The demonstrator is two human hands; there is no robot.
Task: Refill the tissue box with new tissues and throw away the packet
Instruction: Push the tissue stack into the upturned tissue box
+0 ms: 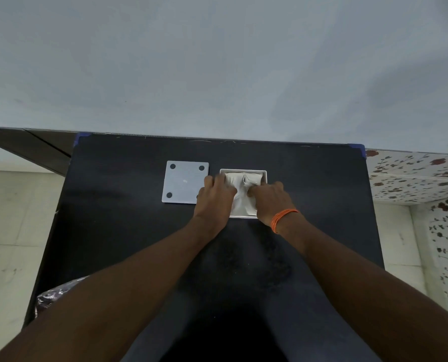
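Observation:
A white square tissue box (264, 173) stands open-side up on the black table (129, 231), far centre. A white wad of tissues (240, 202) fills it. My left hand (215, 197) rests on the box's left side with its fingers pressed onto the tissues. My right hand (271, 198), with an orange thread band at the wrist, presses its fingertips into the middle of the tissues. The box's flat grey base plate (183, 182), with dark round feet at its corners, lies just left of the box, partly under my left hand. I see no packet.
A dark patterned bag (53, 296) sits by the table's near left edge. A pale wall rises behind the table. Floral-patterned tiling (421, 178) is to the right, plain floor to the left.

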